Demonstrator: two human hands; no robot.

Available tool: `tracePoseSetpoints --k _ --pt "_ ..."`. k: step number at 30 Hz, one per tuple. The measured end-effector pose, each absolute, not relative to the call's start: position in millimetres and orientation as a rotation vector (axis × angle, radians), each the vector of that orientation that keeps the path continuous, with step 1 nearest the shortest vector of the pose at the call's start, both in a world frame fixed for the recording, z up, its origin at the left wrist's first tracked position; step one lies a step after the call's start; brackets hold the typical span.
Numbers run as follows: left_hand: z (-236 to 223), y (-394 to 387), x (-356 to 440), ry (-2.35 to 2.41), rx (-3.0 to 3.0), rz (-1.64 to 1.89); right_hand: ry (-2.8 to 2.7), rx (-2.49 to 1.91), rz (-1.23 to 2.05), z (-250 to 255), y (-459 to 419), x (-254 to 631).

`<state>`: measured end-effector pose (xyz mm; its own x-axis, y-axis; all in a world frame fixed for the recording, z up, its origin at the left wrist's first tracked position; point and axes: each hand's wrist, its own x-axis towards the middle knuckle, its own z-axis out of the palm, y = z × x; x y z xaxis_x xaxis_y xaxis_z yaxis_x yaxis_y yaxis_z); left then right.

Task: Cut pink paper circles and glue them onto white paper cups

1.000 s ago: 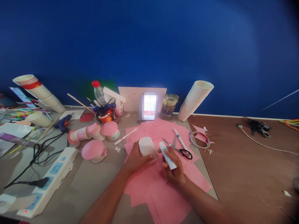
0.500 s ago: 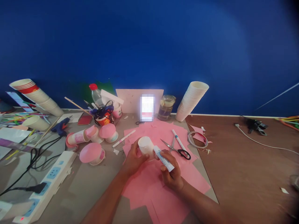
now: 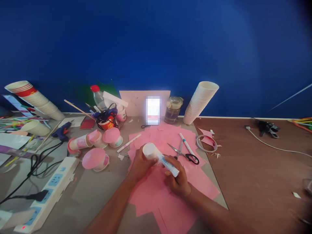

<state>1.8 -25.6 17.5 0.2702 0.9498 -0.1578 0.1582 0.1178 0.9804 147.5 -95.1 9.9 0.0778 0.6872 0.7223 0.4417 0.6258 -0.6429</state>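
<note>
My left hand [image 3: 139,164] is wrapped round a white paper cup [image 3: 150,151], held on its side over the pink paper sheets [image 3: 168,198]. My right hand [image 3: 179,180] grips a white and blue glue stick [image 3: 168,164], and its tip touches the cup's side. Black-handled scissors [image 3: 184,154] and a white pen [image 3: 186,143] lie on the pink paper just right of my hands.
Several pink-covered cups [image 3: 95,158] lie to the left, with a power strip [image 3: 48,188], cables and a blue glue gun [image 3: 61,132]. Stacked paper cups [image 3: 200,102] lean at the back, beside a jar [image 3: 173,110]. A tape roll [image 3: 206,143] lies right of the scissors.
My right hand has brought the glue stick leftward until its tip meets the cup. The left hand has tipped the cup slightly towards it.
</note>
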Motion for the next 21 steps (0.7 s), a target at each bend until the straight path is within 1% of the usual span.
tracePoseSetpoints --k 4,14,21 --pt "17.4 -26.8 2.5 1.247 1.354 0.819 -1.587 -1.028 0.23 5.2 -95.5 146.8" --pt "19.1 -29.0 4.2 1.27 1.381 0.796 -1.627 -1.095 0.163 5.5 -94.0 144.3" --pt "18.6 -24.7 -0.2 1.161 1.464 0.777 -1.538 -1.105 0.294 4.3 -90.9 148.0"
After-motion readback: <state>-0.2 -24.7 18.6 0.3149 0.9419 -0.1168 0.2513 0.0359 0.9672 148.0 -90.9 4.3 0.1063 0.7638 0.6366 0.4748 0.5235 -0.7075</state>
